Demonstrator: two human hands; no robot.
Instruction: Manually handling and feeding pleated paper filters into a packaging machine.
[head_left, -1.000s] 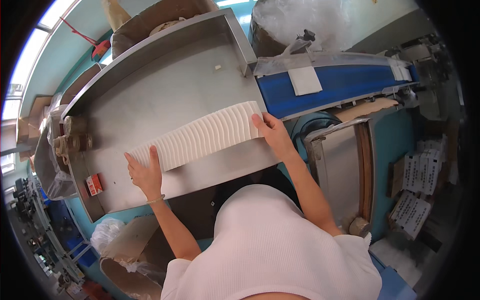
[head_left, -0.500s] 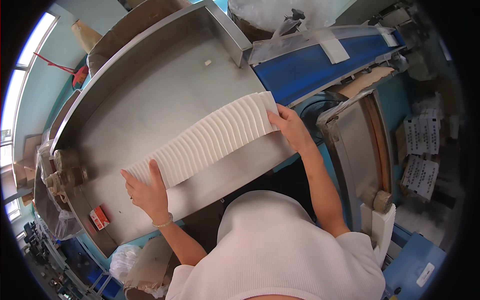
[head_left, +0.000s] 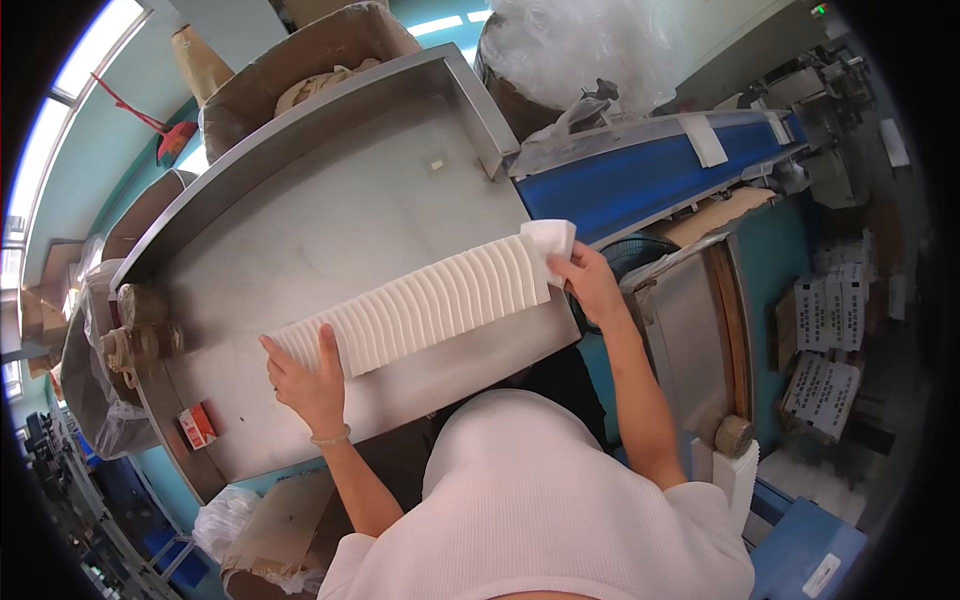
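Observation:
A long row of thin white folded pieces [head_left: 430, 305], overlapping like fanned slices, lies slantwise across a metal tray table [head_left: 300, 225]. They look like paper or cloth; the exact kind cannot be made out. At the row's left end, my left hand [head_left: 308, 390] cups the pieces between thumb and fingers, the thumb over the near side. My right hand [head_left: 592, 288] pinches a white folded piece [head_left: 548, 238] at the right end. That piece is tilted and stands out from the row, close to the blue conveyor belt [head_left: 620, 175].
More white pieces [head_left: 704, 140] lie on the belt. A raised metal rim [head_left: 290, 125] runs along the tray's far side. A small red-and-white box [head_left: 197, 426] sits at the tray's left, near a tape roll [head_left: 143, 304]. A second metal tray [head_left: 690, 345] stands at right.
My right hand has turned the end piece outward, apart from the row. My left hand stays at the left end. The whole view has shifted slightly.

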